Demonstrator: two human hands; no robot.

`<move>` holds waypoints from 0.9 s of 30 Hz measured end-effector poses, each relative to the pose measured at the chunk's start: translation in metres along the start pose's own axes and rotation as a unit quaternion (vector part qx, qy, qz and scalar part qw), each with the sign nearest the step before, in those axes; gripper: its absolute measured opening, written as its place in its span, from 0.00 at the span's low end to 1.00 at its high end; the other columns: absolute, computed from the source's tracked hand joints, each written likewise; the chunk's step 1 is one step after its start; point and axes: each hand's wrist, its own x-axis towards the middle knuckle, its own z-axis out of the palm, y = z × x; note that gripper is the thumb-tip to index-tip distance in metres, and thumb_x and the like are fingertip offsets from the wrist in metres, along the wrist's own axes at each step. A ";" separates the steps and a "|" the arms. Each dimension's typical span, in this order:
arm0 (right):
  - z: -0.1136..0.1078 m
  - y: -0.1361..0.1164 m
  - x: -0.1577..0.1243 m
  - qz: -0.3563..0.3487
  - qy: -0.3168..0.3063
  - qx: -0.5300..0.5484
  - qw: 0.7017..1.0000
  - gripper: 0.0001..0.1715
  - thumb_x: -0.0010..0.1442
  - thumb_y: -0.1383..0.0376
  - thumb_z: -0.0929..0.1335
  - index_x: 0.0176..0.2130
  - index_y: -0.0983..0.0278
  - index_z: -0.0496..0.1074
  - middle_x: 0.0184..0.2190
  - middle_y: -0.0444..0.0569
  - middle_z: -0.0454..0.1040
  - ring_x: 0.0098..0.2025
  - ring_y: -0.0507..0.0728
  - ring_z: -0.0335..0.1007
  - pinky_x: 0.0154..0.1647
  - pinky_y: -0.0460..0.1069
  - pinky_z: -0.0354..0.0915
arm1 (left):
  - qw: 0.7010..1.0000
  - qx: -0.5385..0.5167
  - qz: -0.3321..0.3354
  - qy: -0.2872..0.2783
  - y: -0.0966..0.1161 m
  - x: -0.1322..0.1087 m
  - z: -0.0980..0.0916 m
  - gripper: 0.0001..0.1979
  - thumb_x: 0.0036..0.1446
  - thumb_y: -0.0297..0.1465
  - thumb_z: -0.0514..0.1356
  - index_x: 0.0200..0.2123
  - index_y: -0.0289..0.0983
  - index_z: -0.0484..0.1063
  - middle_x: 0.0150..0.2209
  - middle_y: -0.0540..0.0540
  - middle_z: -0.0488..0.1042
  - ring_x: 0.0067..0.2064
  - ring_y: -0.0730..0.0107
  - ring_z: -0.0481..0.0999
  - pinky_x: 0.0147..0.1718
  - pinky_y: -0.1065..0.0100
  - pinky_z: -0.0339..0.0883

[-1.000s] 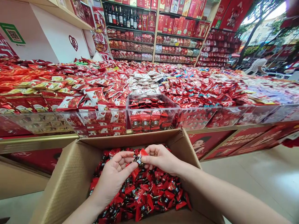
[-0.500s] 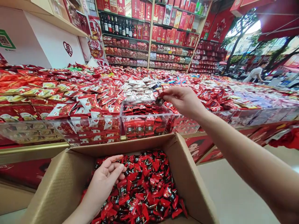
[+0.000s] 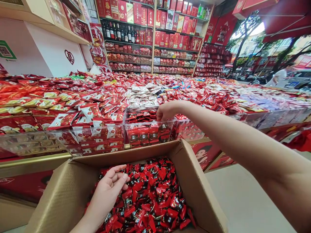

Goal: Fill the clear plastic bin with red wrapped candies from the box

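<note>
- Candies (image 3: 155, 191), red-black wrapped, in cardboard box (image 3: 196, 181), lower centre
- Left hand (image 3: 108, 189) over them, fingertips slightly apart
- Right hand (image 3: 167, 110) in clear bin (image 3: 143, 124), centre; fingertips hidden, can't tell
- Bumping could topple stacked packets (image 3: 143, 136)

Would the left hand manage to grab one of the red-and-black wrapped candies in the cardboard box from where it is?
Probably yes: the left hand hangs low over the red-and-black wrapped candies, within the open cardboard box; it looks empty, and nothing visible blocks its way.
</note>
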 end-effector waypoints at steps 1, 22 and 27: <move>0.001 0.000 0.002 -0.001 -0.009 0.001 1.000 0.16 0.47 0.73 0.67 0.38 0.63 0.73 0.29 0.45 0.73 0.28 0.50 0.64 0.26 0.45 0.56 | 1.000 0.001 0.001 0.000 0.000 0.000 0.000 0.19 0.46 0.38 0.59 0.42 0.38 0.63 0.26 0.52 0.72 0.26 0.73 0.70 0.21 0.75 0.58; 0.003 -0.011 0.025 -0.011 -0.067 -0.081 0.994 0.08 0.43 0.73 0.68 0.29 0.67 0.74 0.21 0.44 0.68 0.28 0.53 0.63 0.29 0.48 0.57 | 1.000 0.003 0.002 -0.027 -0.002 0.003 0.001 0.17 0.48 0.37 0.58 0.42 0.38 0.62 0.26 0.54 0.69 0.26 0.76 0.69 0.27 0.75 0.62; 0.002 -0.004 0.026 0.000 -0.042 -0.063 0.997 0.12 0.44 0.75 0.66 0.32 0.67 0.73 0.24 0.47 0.69 0.29 0.54 0.64 0.29 0.49 0.57 | 1.000 -0.007 -0.002 -0.028 -0.005 0.004 0.001 0.18 0.46 0.38 0.60 0.40 0.38 0.64 0.25 0.54 0.68 0.26 0.75 0.68 0.27 0.74 0.63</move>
